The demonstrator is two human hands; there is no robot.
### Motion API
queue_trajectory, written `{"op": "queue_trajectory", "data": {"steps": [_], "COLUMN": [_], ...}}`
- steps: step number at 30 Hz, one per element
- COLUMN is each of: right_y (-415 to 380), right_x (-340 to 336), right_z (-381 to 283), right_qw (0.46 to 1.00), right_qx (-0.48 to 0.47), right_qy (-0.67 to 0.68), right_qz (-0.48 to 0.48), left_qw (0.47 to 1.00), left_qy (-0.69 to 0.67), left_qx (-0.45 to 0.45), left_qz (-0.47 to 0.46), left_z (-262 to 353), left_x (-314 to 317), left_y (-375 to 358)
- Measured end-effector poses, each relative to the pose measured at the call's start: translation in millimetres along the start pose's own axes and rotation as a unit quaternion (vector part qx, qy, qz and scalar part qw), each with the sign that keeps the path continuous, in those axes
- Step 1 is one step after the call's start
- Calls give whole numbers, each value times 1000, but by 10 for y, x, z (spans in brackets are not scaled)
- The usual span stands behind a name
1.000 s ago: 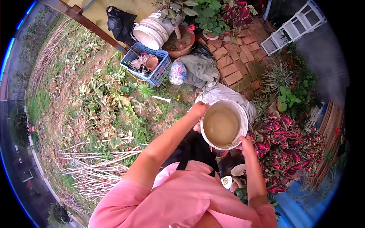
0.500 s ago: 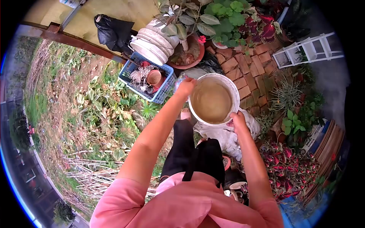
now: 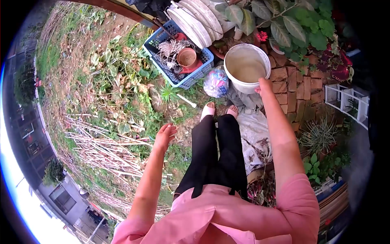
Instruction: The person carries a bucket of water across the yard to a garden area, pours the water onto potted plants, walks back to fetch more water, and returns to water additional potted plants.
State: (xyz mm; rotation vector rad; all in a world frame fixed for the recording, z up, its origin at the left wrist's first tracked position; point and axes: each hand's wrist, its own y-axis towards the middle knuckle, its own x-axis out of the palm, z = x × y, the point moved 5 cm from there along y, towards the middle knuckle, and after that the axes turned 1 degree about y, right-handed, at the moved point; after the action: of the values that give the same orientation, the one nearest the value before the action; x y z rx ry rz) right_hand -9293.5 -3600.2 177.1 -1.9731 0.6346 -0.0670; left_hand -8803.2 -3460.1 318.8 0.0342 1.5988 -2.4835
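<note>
A white bucket (image 3: 247, 86) with cloudy brownish water inside is at the upper middle, near the brick paving. My right hand (image 3: 264, 86) is closed on the near right side of its rim. Away from the bucket, my left hand (image 3: 165, 136) hangs over the grass at the left with nothing in it, its fingers slightly bent and apart. Just left of the bucket lies a clear plastic bag (image 3: 216, 83) with colourful contents. A blue basket (image 3: 186, 82) beyond it holds a brown pot (image 3: 187, 57) and pale roots or cord.
Stacked white buckets (image 3: 194, 20) and leafy potted plants (image 3: 280, 30) stand at the back. A white sheet (image 3: 255, 138) lies right of my legs. Dry sticks (image 3: 105, 146) cover ground at the left; a white rack (image 3: 347, 99) is on the right.
My left hand has let go of the bucket and moved down and left. The bucket is farther from my body, with my right hand still on its rim. The view has shifted.
</note>
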Motion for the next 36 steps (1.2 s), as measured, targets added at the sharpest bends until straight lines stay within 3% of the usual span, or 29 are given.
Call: {"op": "queue_trajectory", "data": {"steps": [3,5,8,10,15,23,36], "right_y": [344,472,431,391,477,416,304], "right_x": [61,65,78,81,69,31,-66], "right_z": [-60,-35,-193,-228,-228,-346,-614], "right_qw": [999,998,998,998,996,993,987], "right_qx": [31,48,59,59,75,77,91], "right_qy": [-26,-18,-15,-29,-41,-89,-114], "right_qz": [20,26,30,18,15,13,61], "left_qw": [977,947,908,901,922,951,946], "left_qy": [30,29,-34,-58,-8,-47,-49], "left_qx": [-108,-173,-298,-347,-370,-269,-294], "left_qz": [182,270,293,253,111,145,125], "left_z": [-1342,-2003,-2957,-3215,-3130,-2828,-3005], "left_x": [-1363,-1742,-1748,-1408,-668,-655,-673], "left_y": [-650,-1370,-2186,-2500,-2532,-2073,-2182]}}
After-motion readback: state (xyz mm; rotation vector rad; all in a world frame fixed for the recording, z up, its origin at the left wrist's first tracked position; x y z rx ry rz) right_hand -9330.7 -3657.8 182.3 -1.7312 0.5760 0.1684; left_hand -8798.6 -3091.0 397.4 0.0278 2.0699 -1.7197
